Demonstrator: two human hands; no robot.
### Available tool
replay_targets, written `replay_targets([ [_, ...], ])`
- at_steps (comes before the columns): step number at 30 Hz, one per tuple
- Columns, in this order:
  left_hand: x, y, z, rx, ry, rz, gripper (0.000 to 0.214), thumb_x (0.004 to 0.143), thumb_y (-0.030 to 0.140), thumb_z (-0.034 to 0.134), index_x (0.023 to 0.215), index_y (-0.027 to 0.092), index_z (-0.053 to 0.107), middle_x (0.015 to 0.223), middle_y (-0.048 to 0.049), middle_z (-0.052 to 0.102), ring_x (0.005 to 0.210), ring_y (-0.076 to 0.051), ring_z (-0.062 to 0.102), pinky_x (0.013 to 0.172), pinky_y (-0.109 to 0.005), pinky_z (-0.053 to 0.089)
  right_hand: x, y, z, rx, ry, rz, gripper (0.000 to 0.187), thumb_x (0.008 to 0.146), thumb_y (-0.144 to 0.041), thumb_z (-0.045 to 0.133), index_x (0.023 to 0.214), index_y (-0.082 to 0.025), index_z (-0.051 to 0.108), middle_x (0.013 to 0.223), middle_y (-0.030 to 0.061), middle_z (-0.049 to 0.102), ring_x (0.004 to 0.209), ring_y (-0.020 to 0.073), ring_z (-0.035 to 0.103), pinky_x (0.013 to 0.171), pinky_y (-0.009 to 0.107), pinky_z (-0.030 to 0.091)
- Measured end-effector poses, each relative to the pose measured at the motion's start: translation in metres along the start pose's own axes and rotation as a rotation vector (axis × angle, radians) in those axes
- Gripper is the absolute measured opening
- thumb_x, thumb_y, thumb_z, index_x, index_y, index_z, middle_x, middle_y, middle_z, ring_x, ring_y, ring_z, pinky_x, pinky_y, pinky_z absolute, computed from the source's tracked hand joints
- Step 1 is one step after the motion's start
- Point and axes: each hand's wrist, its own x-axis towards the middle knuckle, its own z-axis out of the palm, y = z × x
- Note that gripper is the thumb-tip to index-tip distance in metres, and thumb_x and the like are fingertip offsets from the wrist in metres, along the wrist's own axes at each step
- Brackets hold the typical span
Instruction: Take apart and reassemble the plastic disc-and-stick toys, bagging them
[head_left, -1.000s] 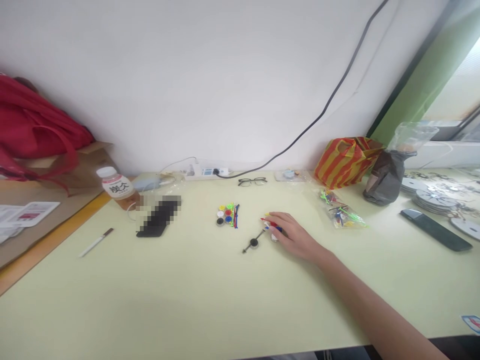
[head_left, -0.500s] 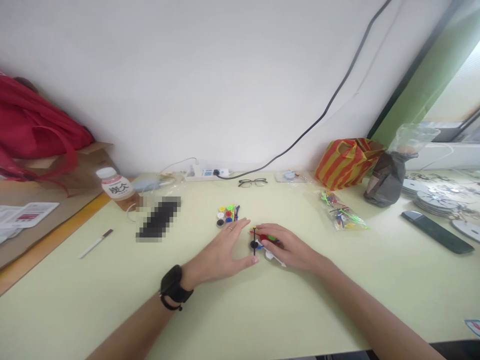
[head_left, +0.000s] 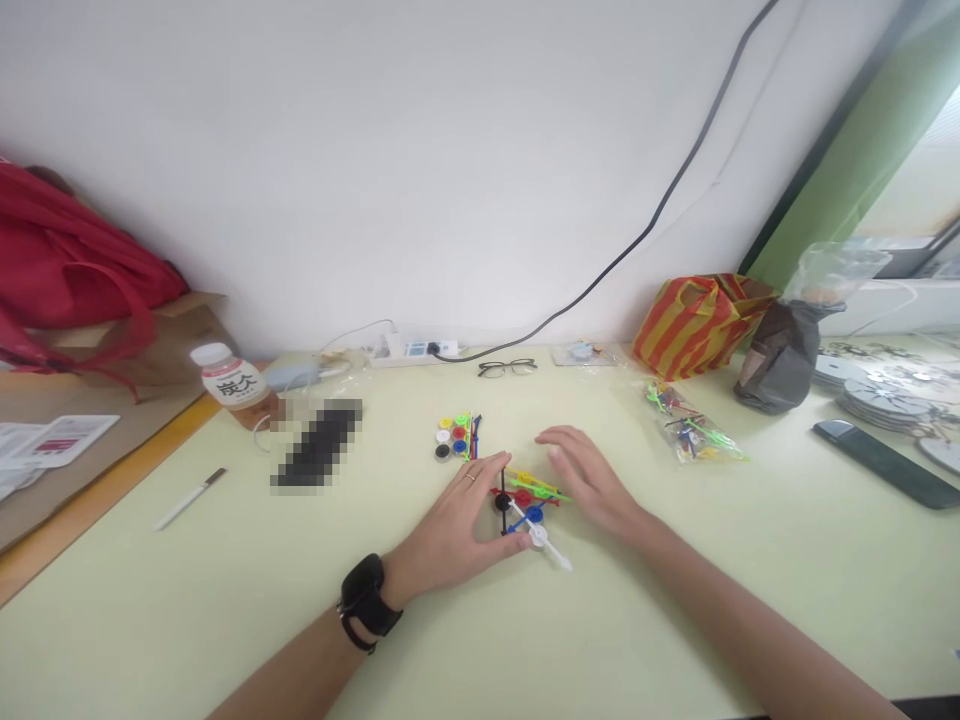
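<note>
Several plastic arrow spinners lie in a loose cluster on the table between my hands: a black one (head_left: pixel 503 503), a red one (head_left: pixel 523 497), a blue one (head_left: pixel 534 514), a white one (head_left: pixel 538 537), plus green and yellow ones overlapping. My left hand (head_left: pixel 465 520) curves along the cluster's left side, thumb and fingers apart, the thumb by the white spinner. My right hand (head_left: pixel 592 485) is held just right of the cluster, fingers apart and holding nothing. Beyond my left hand sit small coloured round pieces (head_left: pixel 451 437) in two columns, beside a few upright-lying arrows (head_left: pixel 472 436).
A clear bag of spinners (head_left: pixel 690 425) lies to the right, before a striped bag (head_left: pixel 694 325). Eyeglasses (head_left: pixel 508 368) and a power strip (head_left: pixel 416 352) line the wall. At left stand a drink bottle (head_left: pixel 236 385) and a pen (head_left: pixel 191 498). A dark green case (head_left: pixel 885 463) lies far right.
My right hand has drawn back to the right, off the spinners, uncovering them. My left hand has shifted slightly right, closer against the cluster.
</note>
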Motion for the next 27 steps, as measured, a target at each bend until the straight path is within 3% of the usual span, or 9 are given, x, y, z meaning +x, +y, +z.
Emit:
replay_targets([
  [6, -0.002, -0.003, 0.0, -0.004, -0.024, -0.016, 0.074, 0.097, 0.058, 0.063, 0.159, 0.028, 0.035, 0.162, -0.0106, 0.041, 0.151, -0.033, 0.035, 0.124, -0.052, 0.034, 0.014, 0.062, -0.007, -0.36, 0.19, 0.149, 0.029, 0.096, -0.038, 0.055, 0.119, -0.023, 0.064, 0.123, 0.0151, 0.063, 0.119, 0.035, 0.057, 0.105, 0.055, 0.048],
  [11, -0.002, -0.006, 0.0, -0.032, -0.012, -0.038, 0.065, 0.102, 0.052, 0.056, 0.159, 0.029, 0.035, 0.163, -0.0089, 0.039, 0.152, -0.031, 0.033, 0.126, -0.051, 0.032, 0.045, 0.084, -0.003, -0.662, 0.211, 0.148, 0.033, 0.091, -0.035, 0.059, 0.119, -0.021, 0.067, 0.153, 0.0183, 0.046, 0.14, 0.044, 0.038, 0.107, 0.064, 0.04],
  [15, -0.003, -0.009, 0.0, -0.064, 0.013, -0.058, 0.059, 0.104, 0.05, 0.053, 0.157, 0.028, 0.037, 0.162, -0.0087, 0.039, 0.151, -0.029, 0.033, 0.127, -0.048, 0.03, 0.073, 0.095, -0.001, -0.728, 0.269, 0.239, 0.031, 0.09, -0.033, 0.058, 0.112, -0.014, 0.069, 0.141, 0.0219, 0.058, 0.138, 0.0418, 0.041, 0.111, 0.059, 0.035],
  [18, -0.004, -0.012, 0.001, -0.077, 0.048, -0.065, 0.053, 0.106, 0.047, 0.05, 0.155, 0.029, 0.04, 0.16, -0.0079, 0.042, 0.15, -0.027, 0.034, 0.127, -0.046, 0.029, 0.079, 0.099, -0.003, -0.703, 0.309, 0.243, 0.03, 0.088, -0.03, 0.058, 0.109, -0.012, 0.07, 0.125, 0.0218, 0.068, 0.128, 0.0391, 0.05, 0.11, 0.054, 0.034],
  [22, -0.004, -0.016, 0.005, -0.116, 0.132, -0.074, 0.045, 0.106, 0.043, 0.05, 0.149, 0.032, 0.045, 0.155, -0.0064, 0.047, 0.146, -0.025, 0.039, 0.123, -0.045, 0.034, 0.076, 0.095, -0.014, -0.631, 0.387, 0.194, 0.026, 0.089, -0.024, 0.054, 0.109, -0.016, 0.069, 0.117, 0.0164, 0.072, 0.116, 0.0326, 0.059, 0.104, 0.048, 0.043],
  [27, 0.001, -0.02, 0.007, -0.206, 0.301, -0.099, 0.038, 0.105, 0.041, 0.055, 0.14, 0.029, 0.054, 0.142, -0.008, 0.058, 0.128, -0.025, 0.055, 0.109, -0.044, 0.046, 0.087, 0.062, -0.036, -0.076, 0.671, 0.058, 0.014, 0.088, -0.027, 0.059, 0.097, -0.021, 0.069, 0.098, 0.0084, 0.073, 0.094, 0.0258, 0.068, 0.088, 0.043, 0.055],
])
